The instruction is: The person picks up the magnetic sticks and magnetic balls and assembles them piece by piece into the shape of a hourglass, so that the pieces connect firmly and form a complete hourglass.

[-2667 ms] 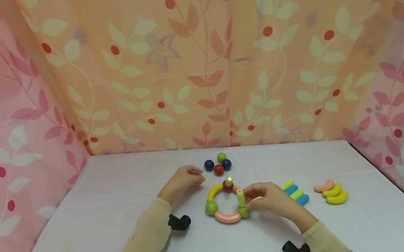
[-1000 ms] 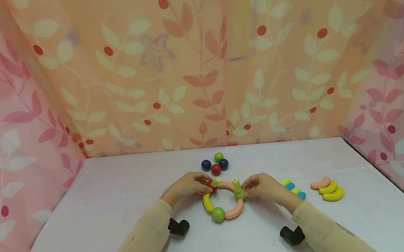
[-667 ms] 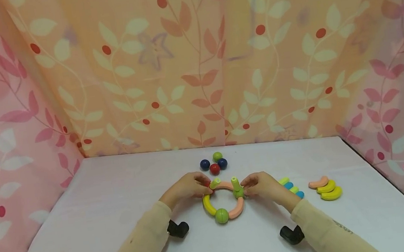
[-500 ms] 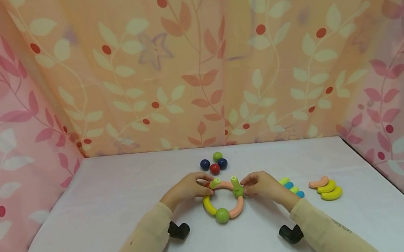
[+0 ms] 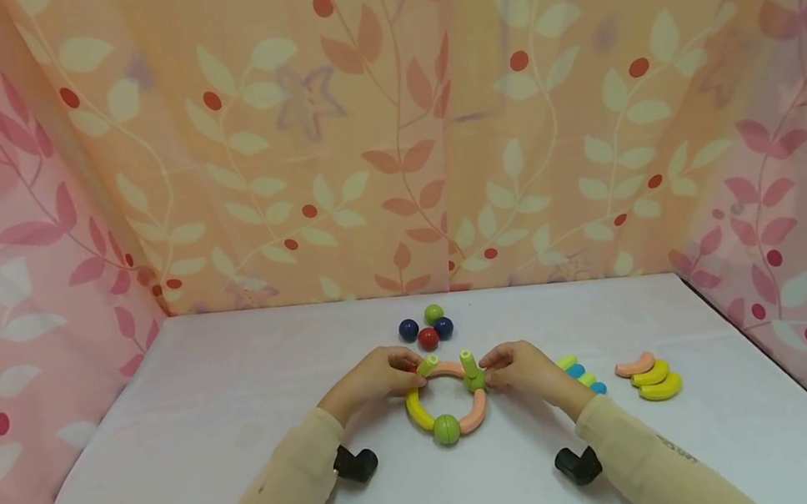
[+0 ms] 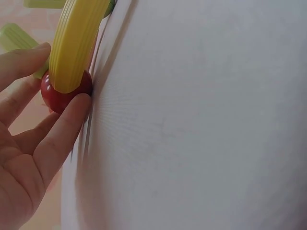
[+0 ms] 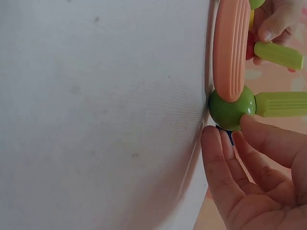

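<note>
On the table lies a ring of curved toy pieces and balls: a yellow piece point(image 5: 418, 412), a front green ball point(image 5: 446, 429), a right peach piece point(image 5: 474, 413) and a far peach piece point(image 5: 446, 370). My left hand point(image 5: 380, 372) pinches the ring's red ball point(image 6: 53, 99) between thumb and fingers. Light green sticks stand out of two balls; the left stick point(image 5: 428, 365) leans, the right stick point(image 5: 468, 362) is nearly upright. With thumb and fingertips, my right hand point(image 5: 527, 369) holds the right green ball point(image 7: 232, 109).
Behind the ring sit loose balls: a red one point(image 5: 427, 338), a lime one point(image 5: 434, 313) and two dark blue ones. Right of my right hand lie green and blue sticks point(image 5: 577, 370), partly hidden. Farther right are yellow curved pieces point(image 5: 659, 387) and a peach one point(image 5: 635, 364).
My left hand has come from behind the ring onto its red ball. The ring has turned: its right green ball went away from me, its left one came to the front. Lately almost still.
</note>
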{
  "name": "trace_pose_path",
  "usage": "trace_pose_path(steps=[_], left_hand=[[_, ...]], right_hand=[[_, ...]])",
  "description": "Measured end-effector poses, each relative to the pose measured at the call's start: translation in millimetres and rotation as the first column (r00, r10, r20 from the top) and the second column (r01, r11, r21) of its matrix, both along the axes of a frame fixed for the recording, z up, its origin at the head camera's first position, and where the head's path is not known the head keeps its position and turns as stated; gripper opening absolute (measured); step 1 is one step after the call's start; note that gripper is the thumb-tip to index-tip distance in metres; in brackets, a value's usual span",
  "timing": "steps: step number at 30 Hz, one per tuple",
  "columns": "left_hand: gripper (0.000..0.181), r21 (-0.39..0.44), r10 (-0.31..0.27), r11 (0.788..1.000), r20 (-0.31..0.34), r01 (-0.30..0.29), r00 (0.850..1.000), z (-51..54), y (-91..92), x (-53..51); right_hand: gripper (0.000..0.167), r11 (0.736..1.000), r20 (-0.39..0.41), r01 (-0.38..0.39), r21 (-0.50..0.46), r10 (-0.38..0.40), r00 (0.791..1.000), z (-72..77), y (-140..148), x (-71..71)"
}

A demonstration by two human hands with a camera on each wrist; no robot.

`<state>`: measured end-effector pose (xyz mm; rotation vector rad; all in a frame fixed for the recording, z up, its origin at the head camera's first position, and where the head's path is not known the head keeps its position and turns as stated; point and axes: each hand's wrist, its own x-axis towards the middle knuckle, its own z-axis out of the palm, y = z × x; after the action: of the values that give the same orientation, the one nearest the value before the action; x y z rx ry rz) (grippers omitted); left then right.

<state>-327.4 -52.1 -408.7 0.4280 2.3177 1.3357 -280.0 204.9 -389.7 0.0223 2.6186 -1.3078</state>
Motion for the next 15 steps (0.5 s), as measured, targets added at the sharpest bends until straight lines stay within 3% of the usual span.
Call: trace_pose_path(steps=[7, 15], left_hand=[[0.024, 0.017, 0.011, 1.000, 0.028, -0.012, 1.000, -1.3, 0.4, -1.0], [0.021, 0.017, 0.026, 0.999, 0.039, -0.027, 0.999, -1.3, -2.7, 0.0]], right_hand=[[0.026, 0.999, -0.040, 0.028, -0.018, -0.029, 0.999, -1.2, 8.6, 1.9], [0.033, 0.996, -0.086, 0.041, -0.074, -0.048, 0.995, 9.3, 38.2, 3.8]])
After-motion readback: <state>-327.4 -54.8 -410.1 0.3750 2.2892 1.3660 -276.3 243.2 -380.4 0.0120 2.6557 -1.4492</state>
